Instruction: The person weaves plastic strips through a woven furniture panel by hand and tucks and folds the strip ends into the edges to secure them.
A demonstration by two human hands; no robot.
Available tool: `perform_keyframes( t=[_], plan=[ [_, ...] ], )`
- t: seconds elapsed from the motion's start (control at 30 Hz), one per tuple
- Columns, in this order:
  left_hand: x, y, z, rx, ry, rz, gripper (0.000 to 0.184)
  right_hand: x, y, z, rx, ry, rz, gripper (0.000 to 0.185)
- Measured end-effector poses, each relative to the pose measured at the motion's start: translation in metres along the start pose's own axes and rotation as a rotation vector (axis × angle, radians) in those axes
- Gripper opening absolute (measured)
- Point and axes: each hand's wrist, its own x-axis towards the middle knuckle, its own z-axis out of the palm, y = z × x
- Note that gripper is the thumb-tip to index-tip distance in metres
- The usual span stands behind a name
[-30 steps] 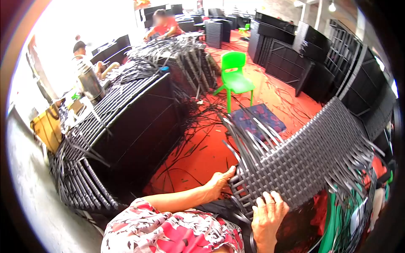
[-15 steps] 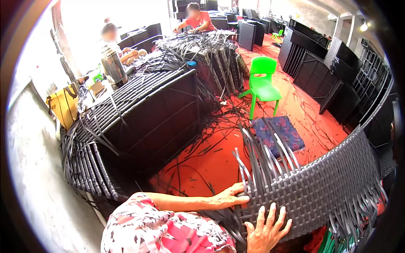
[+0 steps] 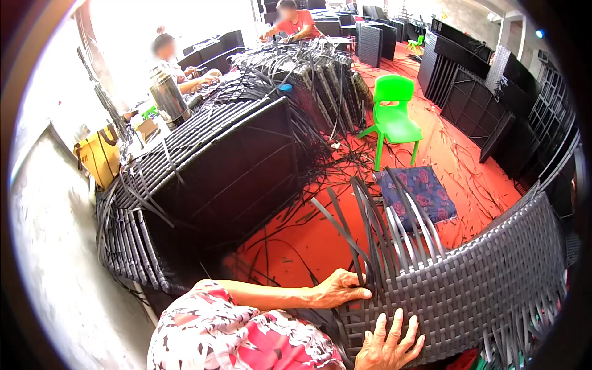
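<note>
The panel (image 3: pixel 475 280) is seen extended lengthwise rightward from both hands; its left end is touched by the left hand (image 3: pixel 339 288), pinch unclear; the right hand (image 3: pixel 390 346) is laid fingers-spread on the weave.

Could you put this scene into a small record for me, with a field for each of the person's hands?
Work: curved panel of woven dark-grey flat strips, long loose strips standing up from its far edge
Left hand: touching the panel's left end
Right hand: fingers spread over the panel's near side
Seat: bright green chair
Ground: red floor littered with dark scraps; square dark-blue floral pad near the chair
Others: person in a red shirt, second person further left
</note>
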Motion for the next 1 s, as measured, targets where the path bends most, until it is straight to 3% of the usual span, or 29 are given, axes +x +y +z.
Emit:
perform_keyframes(
  t=[0.07, 0.17, 0.23, 0.3, 0.37, 0.4, 0.57, 0.67, 0.7, 0.73, 0.77, 0.9, 1.0],
  plan=[
    [0.000, -0.004, 0.001, 0.001, -0.024, -0.024, 0.034, 0.000, 0.001, -0.001, -0.018, 0.017, -0.008, 0.049],
    [0.005, -0.022, 0.005, 0.006, -0.019, 0.111, 0.040, 0.002, 0.000, -0.010, 0.134, 0.000, 0.021, 0.048],
    [0.011, -0.026, 0.006, 0.397, 0.122, 0.432, 0.052, 0.000, 0.002, -0.006, 0.089, 0.001, 0.011, 0.049],
    [0.012, -0.019, -0.003, 0.327, 0.026, 0.359, 0.060, -0.001, 0.002, -0.005, 0.057, -0.010, -0.007, 0.050],
    [0.013, 0.001, -0.013, -0.152, -0.396, -0.182, 0.061, -0.001, 0.002, -0.003, 0.053, -0.005, -0.009, 0.050],
    [0.015, 0.003, -0.013, -0.043, -0.346, -0.078, 0.057, -0.002, 0.002, -0.002, 0.047, -0.002, -0.006, 0.050],
    [0.014, -0.019, -0.005, 0.012, -0.260, -0.066, 0.053, -0.002, 0.003, -0.002, 0.051, -0.018, 0.003, 0.052],
    [0.009, 0.011, 0.000, -0.178, -0.159, -0.191, 0.042, 0.002, 0.003, 0.006, 0.046, 0.016, -0.020, 0.049],
    [0.011, 0.016, -0.004, -0.110, -0.158, -0.313, 0.039, 0.004, 0.002, 0.005, 0.039, 0.032, -0.031, 0.051],
    [0.009, 0.021, -0.004, -0.099, -0.159, -0.232, 0.044, -0.002, 0.001, 0.006, 0.132, 0.076, -0.008, 0.040],
    [0.010, -0.001, -0.007, -0.009, -0.173, -0.284, 0.046, 0.002, 0.000, 0.003, 0.217, 0.108, 0.037, 0.031],
    [0.001, 0.015, 0.007, -0.022, 0.064, -0.259, 0.040, -0.031, 0.019, 0.005, 0.570, 0.428, 0.002, 0.021],
    [-0.014, -0.010, 0.003, 0.032, 0.253, -0.104, 0.038, -0.055, 0.018, 0.012, 0.758, 0.720, 0.171, 0.014]
  ],
)
